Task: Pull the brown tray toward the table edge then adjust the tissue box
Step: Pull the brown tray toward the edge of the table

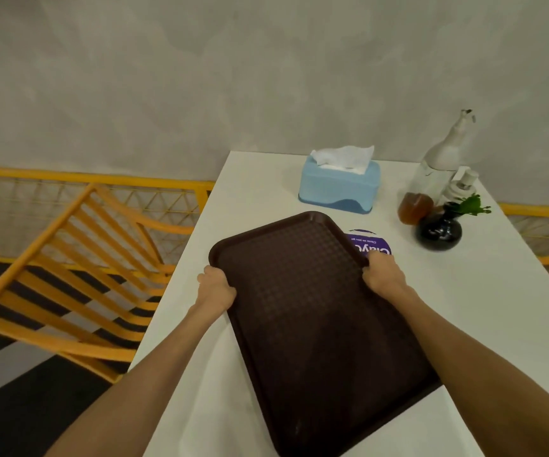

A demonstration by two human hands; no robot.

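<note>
A dark brown textured tray (302, 301) lies skewed on the white table (484, 305), with its near corner over the table's front edge. My left hand (216, 286) grips the tray's left rim. On the right rim, my right hand (384, 274) is closed around the edge. The light blue tissue box (339, 189) stands beyond the tray near the table's far edge, with a white tissue sticking out of its top. Neither hand touches the box.
A purple round sticker (370, 243) shows beside the tray's far right corner. A glass bottle (438, 166), a brown jar (413, 207), a pump dispenser (461, 186) and a black vase with a green sprig (439, 227) stand at the right. An orange slatted chair (78, 268) is at the left.
</note>
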